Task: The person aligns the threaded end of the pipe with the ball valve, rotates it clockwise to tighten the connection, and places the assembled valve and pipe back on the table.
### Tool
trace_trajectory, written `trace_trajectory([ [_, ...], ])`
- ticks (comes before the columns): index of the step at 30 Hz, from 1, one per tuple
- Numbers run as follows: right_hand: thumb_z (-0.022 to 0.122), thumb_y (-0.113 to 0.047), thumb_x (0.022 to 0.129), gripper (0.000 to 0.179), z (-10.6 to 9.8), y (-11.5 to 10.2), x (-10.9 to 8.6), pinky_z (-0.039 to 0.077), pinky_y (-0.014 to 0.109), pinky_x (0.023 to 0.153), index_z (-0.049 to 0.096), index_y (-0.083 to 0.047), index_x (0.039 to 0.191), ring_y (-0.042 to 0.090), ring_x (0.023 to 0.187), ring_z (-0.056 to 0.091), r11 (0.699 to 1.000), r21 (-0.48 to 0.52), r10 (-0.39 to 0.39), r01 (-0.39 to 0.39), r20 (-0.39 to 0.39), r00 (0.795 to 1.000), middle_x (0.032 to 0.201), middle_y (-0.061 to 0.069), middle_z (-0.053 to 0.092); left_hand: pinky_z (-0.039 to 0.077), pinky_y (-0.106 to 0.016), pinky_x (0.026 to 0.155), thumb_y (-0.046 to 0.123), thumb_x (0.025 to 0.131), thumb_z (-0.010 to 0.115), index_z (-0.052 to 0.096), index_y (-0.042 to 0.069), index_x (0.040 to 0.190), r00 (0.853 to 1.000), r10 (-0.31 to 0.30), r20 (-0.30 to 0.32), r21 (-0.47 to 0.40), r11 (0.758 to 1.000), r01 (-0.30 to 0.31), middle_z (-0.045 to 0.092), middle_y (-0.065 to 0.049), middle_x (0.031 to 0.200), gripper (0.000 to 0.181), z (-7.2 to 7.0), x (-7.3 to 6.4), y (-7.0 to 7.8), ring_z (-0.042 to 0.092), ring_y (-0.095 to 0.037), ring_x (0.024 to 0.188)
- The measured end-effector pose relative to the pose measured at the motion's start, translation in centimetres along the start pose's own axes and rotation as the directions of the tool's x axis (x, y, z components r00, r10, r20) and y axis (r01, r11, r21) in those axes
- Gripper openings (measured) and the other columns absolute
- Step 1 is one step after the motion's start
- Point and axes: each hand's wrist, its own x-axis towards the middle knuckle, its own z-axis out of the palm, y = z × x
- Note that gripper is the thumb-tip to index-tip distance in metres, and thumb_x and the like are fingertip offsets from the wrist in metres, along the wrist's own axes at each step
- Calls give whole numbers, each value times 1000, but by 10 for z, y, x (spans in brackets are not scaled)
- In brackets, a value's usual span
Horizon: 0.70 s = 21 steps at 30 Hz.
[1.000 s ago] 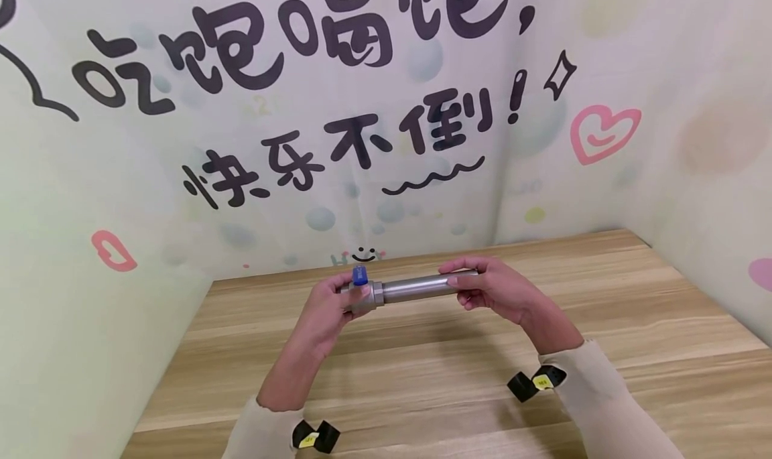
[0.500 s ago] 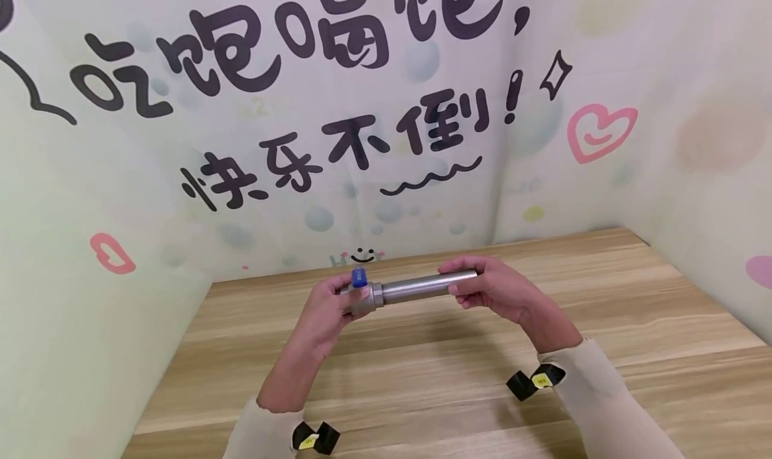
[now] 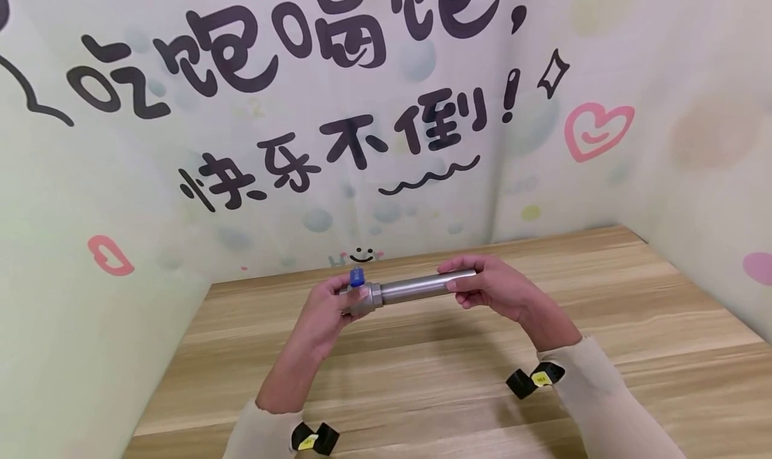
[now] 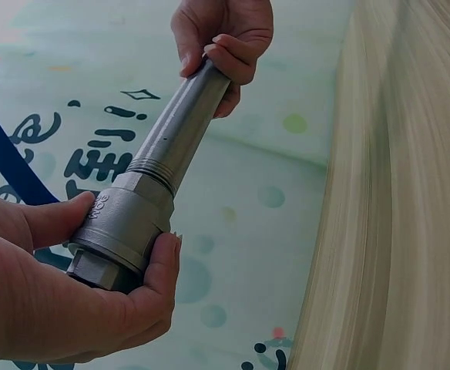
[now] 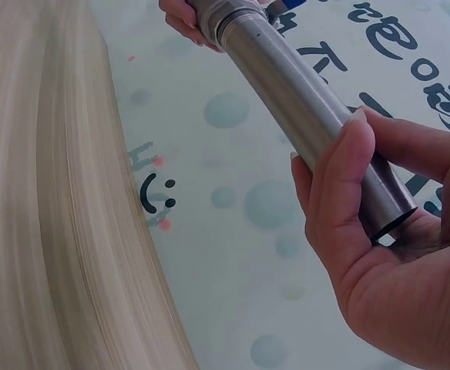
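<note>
A steel ball valve [image 4: 117,220] with a blue lever handle [image 3: 357,277] is joined to one end of a straight steel pipe [image 3: 419,288]. My left hand [image 3: 322,311] grips the valve body, thumb on the near side and fingers curled around it. Around the pipe's free end, my right hand [image 3: 497,288] is curled, thumb and fingers pinching it. A few threads [image 4: 154,169] show where the pipe meets the valve. In the right wrist view the pipe's open end [image 5: 394,220] is visible near the palm. Both pieces are held above the table, roughly level.
The wood-grain table [image 3: 422,378] lies below the hands. Behind it and at both sides stand pale printed cloth walls [image 3: 362,211] with black characters and pink hearts. Each sleeve carries a small black device with a yellow label [image 3: 541,378].
Both hands keep their grip on the valve and pipe, almost unmoved. The head view has shifted very slightly.
</note>
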Motion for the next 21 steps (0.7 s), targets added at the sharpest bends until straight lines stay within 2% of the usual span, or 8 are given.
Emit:
trace_trajectory([
  [21,67,-11,90,33,0,0,0,48,21,58,59,1,120,11,61,55,1000,-17,6,-6,2,1000,87,8,57,53,-35,88,-1,93,58,48,-8,136,1000,6,10,3,1000,-6,44,-21,130,45,0,0,0,48,-33,111],
])
